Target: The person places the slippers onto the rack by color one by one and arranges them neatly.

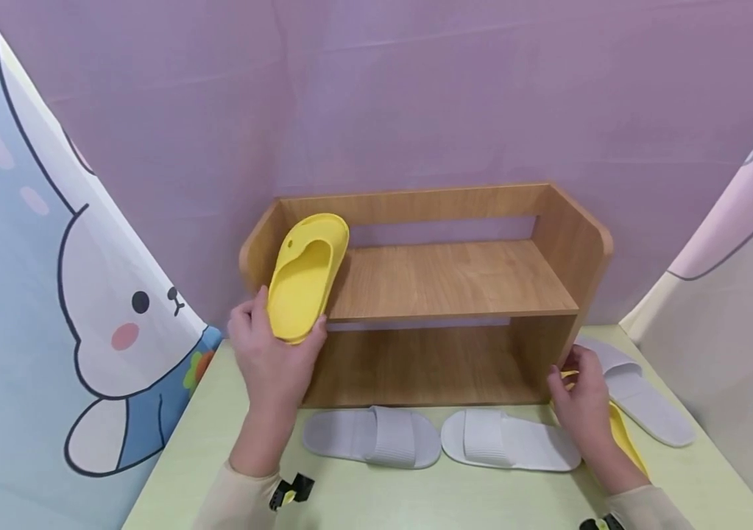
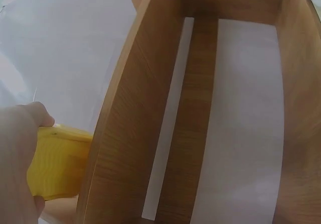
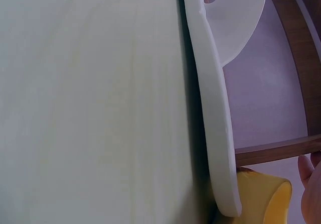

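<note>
In the head view my left hand (image 1: 277,364) grips a yellow slipper (image 1: 299,294) by its heel end, thumb on one edge and fingers on the other. The slipper is tilted, toe up, in front of the left end of the wooden shelf's upper board (image 1: 449,280). My right hand (image 1: 581,405) is by the lower right corner of the shelf, fingers loosely bent. Under it lies a second yellow slipper (image 1: 624,438) on the table, partly hidden by the hand. The right wrist view shows fingertips (image 3: 307,171) a little apart from that slipper's strap (image 3: 261,194).
Two pale slippers, a grey one (image 1: 343,434) and a whiter one (image 1: 542,445), lie along the shelf's front. Another grey slipper (image 1: 654,408) lies right of the yellow one on the light green table (image 1: 376,504). Purple cloth (image 1: 416,103) hangs behind.
</note>
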`<state>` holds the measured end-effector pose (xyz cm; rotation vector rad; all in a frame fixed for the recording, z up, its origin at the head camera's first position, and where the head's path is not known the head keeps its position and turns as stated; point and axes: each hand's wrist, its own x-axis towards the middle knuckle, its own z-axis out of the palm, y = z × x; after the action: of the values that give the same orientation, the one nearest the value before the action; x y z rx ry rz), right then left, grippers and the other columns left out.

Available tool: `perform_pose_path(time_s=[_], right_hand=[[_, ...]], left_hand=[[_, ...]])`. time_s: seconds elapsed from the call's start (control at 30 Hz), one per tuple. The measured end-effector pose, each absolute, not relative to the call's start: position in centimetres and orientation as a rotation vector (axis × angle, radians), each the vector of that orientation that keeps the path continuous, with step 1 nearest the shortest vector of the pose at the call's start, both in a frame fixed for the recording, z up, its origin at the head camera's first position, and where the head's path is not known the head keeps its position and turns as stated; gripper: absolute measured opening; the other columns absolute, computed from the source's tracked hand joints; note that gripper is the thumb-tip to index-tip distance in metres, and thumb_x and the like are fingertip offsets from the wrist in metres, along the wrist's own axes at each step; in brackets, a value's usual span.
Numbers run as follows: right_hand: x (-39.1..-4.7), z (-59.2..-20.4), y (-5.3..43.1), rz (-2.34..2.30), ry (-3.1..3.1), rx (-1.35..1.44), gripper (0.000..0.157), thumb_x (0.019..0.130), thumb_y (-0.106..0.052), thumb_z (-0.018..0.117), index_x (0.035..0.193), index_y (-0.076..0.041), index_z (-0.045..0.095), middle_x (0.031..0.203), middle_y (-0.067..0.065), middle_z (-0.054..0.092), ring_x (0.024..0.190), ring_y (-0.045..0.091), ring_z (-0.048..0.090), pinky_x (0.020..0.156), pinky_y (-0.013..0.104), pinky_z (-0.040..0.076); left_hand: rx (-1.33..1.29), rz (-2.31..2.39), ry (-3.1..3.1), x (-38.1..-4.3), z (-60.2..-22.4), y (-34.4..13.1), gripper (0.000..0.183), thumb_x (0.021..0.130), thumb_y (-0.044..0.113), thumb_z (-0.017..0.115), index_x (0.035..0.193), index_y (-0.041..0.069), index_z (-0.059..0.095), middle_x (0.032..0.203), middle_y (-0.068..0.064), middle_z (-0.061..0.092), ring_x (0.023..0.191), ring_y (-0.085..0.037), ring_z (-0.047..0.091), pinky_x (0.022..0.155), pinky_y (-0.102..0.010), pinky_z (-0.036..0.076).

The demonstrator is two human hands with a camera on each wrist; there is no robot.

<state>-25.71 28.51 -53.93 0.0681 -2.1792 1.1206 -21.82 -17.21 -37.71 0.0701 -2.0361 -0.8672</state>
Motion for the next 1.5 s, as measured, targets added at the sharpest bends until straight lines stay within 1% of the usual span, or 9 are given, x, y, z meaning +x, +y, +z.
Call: perform_pose_path(time_s=[0.1,0.27,0.5,0.73,0.83,1.0,1.27,1.43,1.5], right_hand=[[-25.7,-54.0,28.4,1.119,-2.175,0.067,0.044,0.096,0.013,0.070,0.137,0.007,0.054,0.115,0.020,0.062,0.100,0.026,0.057,0.078,0.005,0.048],[-25.6,-53.9,28.4,1.120,-2.178,0.073,0.044,0.096,0.013,0.070,0.136,0.008,0.054,0.116,0.021,0.062,0.100,0.029,0.058,0.078,0.006,0.049],[-25.7,-53.8,28.5,1.126,-2.154,0.078,0.043,0.095,0.014,0.069,0.135,0.010,0.054,0.114,0.021,0.062,0.099,0.028,0.057,0.078,0.006,0.049],[-25.5,-53.9,28.6,1.125,-2.163,0.073,0.044,0.095,0.014,0.070,0.136,0.009,0.054,0.115,0.020,0.062,0.100,0.027,0.057,0.077,0.007,0.049],[-25.4,-53.9,28.5,1.125,-2.170,0.060,0.044,0.096,0.013,0.070,0.136,0.009,0.054,0.115,0.020,0.062,0.100,0.028,0.057,0.077,0.007,0.049],[-25.4,-53.9,28.5,1.118,-2.170,0.049,0.043,0.096,0.012,0.069,0.136,0.009,0.054,0.115,0.021,0.062,0.101,0.030,0.057,0.077,0.007,0.049],[-25.6,-54.1,28.5,1.117,-2.174,0.039,0.043,0.096,0.012,0.069,0.136,0.009,0.053,0.116,0.021,0.061,0.101,0.030,0.058,0.077,0.007,0.048],[-25.6,-54.2,28.6,1.112,-2.158,0.058,0.042,0.096,0.012,0.069,0.135,0.010,0.053,0.114,0.022,0.061,0.099,0.031,0.058,0.076,0.007,0.048],[-25.6,-54.2,28.6,1.109,-2.145,0.066,0.042,0.095,0.013,0.069,0.134,0.010,0.054,0.114,0.021,0.061,0.099,0.028,0.058,0.076,0.007,0.049]], left_hand=[[0.073,-0.843,-2.047,-22.2,-37.8,-17.1,0.093,0.082,0.040,0.095,0.157,0.001,0.055,0.142,-0.020,0.053,0.134,-0.035,0.049,0.106,-0.052,0.050],[0.113,-0.863,-2.052,-22.6,-38.0,-17.0,0.089,0.083,0.041,0.094,0.154,0.001,0.058,0.139,-0.019,0.054,0.131,-0.035,0.051,0.106,-0.052,0.052],[0.100,-0.879,-1.991,-23.5,-38.4,-16.9,0.088,0.082,0.041,0.095,0.152,0.000,0.061,0.136,-0.020,0.055,0.129,-0.036,0.050,0.105,-0.050,0.047],[0.102,-0.817,-1.960,-24.4,-38.8,-16.6,0.087,0.082,0.044,0.093,0.149,-0.001,0.063,0.131,-0.022,0.057,0.124,-0.039,0.052,0.101,-0.053,0.047],[0.099,-0.772,-1.966,-24.8,-38.8,-16.5,0.087,0.082,0.046,0.092,0.149,-0.002,0.063,0.129,-0.024,0.057,0.123,-0.042,0.052,0.100,-0.055,0.048],[0.108,-0.727,-1.998,-25.1,-39.1,-16.4,0.090,0.083,0.050,0.090,0.150,-0.003,0.061,0.127,-0.024,0.055,0.120,-0.043,0.050,0.096,-0.055,0.047],[0.111,-0.755,-1.997,-25.4,-39.6,-16.3,0.087,0.083,0.046,0.093,0.149,0.001,0.060,0.131,-0.021,0.053,0.123,-0.040,0.047,0.098,-0.053,0.044],[0.123,-0.725,-2.019,-25.2,-39.5,-16.2,0.088,0.084,0.048,0.092,0.150,0.000,0.060,0.130,-0.021,0.055,0.120,-0.040,0.048,0.097,-0.053,0.044],[0.137,-0.704,-2.047,-25.1,-39.3,-16.1,0.090,0.085,0.050,0.091,0.151,-0.001,0.058,0.129,-0.021,0.056,0.119,-0.040,0.049,0.096,-0.052,0.045]])
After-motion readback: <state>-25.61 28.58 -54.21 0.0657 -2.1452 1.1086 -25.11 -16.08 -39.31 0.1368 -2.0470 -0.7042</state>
